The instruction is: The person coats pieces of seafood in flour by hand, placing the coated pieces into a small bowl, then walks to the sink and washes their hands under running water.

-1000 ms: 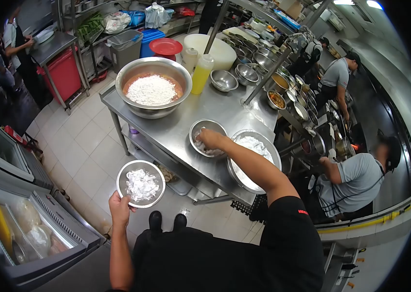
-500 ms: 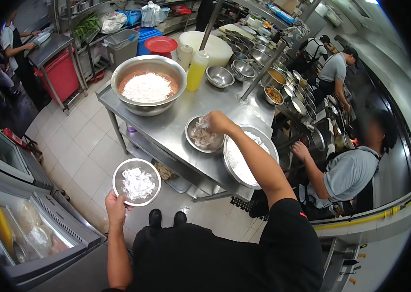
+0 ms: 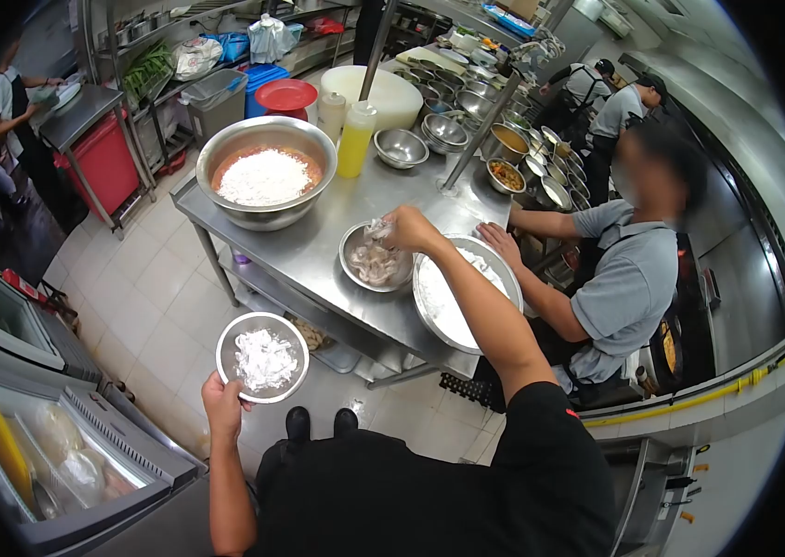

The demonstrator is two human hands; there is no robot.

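My left hand (image 3: 224, 405) grips the rim of a round metal bowl (image 3: 301, 382), held out over the floor in front of the table. White flour-coated pieces (image 3: 265, 358) lie inside it. My right hand (image 3: 405, 228) is at a smaller steel bowl (image 3: 348, 257) on the table, its fingers closed on pale, wet raw pieces (image 3: 376, 229) whose exact kind I cannot make out. More of these pieces sit below in that bowl. Under my right forearm stands a wide bowl (image 3: 515, 295) of white flour (image 3: 443, 295), partly hidden by the arm.
On the steel table (image 3: 311, 258) stand a large bowl (image 3: 207, 202) of reddish mix topped with white powder, a yellow squeeze bottle (image 3: 356, 139) and several bowls. A co-worker (image 3: 629, 269) stands at the table's right side. An open fridge drawer (image 3: 63, 455) is at lower left.
The co-worker on the right has turned and come up to the table, a hand now near its edge. My right hand stays at the raw-piece bowl, with pieces now visible at its fingertips.
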